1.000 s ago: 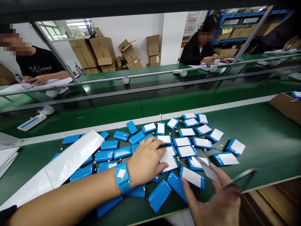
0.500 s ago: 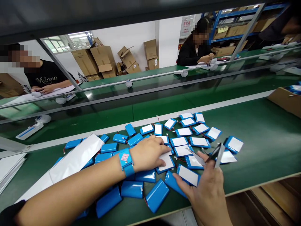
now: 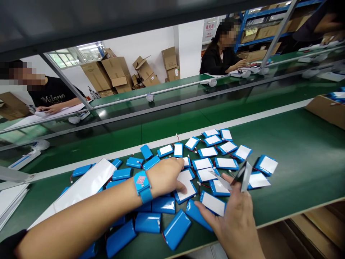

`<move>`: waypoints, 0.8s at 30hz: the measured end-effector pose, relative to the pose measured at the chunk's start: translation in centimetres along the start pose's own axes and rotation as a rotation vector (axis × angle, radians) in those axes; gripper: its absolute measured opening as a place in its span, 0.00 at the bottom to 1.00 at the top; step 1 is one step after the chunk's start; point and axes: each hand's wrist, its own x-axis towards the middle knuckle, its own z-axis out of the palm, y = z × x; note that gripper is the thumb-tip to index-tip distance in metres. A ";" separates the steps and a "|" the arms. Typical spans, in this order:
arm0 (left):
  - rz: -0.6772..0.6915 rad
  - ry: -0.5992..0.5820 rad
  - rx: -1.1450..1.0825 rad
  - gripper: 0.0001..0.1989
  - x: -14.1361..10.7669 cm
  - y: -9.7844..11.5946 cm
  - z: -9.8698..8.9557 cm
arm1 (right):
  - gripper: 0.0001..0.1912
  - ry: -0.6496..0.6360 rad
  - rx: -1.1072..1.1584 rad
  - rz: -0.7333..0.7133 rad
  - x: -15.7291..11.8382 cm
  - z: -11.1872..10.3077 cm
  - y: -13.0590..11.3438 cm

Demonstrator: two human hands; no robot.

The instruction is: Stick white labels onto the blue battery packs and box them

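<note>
My left hand (image 3: 165, 176), with a blue band on the wrist, rests on a blue battery pack (image 3: 185, 190) that has a white pad on top. Its thumb presses on the pad, while the other fingers are bent and partly hidden, with a gap between thumb and forefinger. My right hand (image 3: 234, 216) is closed around shiny metal tweezers (image 3: 244, 176), its thumb stretched out to the left. A thin pointed tip reaches toward the padded packs. Just by that thumb lies another padded battery pack (image 3: 213, 203). Bare blue packs (image 3: 177, 229) lie nearer to me.
Long white sheets (image 3: 81, 187) cover some packs on the left. More padded packs (image 3: 226, 163) with thin wires spread over the green table (image 3: 296, 151). A cardboard box (image 3: 325, 113) stands at the right. Across the rail, two people (image 3: 219, 54) (image 3: 51, 93) sit at another bench.
The fingers of my left hand have curled back from the packs, and its thumb now lies on the white pad. My right hand has barely moved. The person opposite has reached forward.
</note>
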 end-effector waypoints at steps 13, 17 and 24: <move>-0.284 0.053 0.044 0.11 -3.3 3.2 1.1 | 0.50 -0.225 -0.143 -0.212 7.9 5.8 0.0; -0.047 0.132 -0.034 0.02 -3.8 2.3 2.4 | 0.43 -0.251 -0.134 -0.251 7.0 6.3 -0.1; 0.117 0.386 -0.370 0.05 -6.8 -0.3 0.6 | 0.47 -0.197 -0.043 -0.111 8.7 2.9 0.9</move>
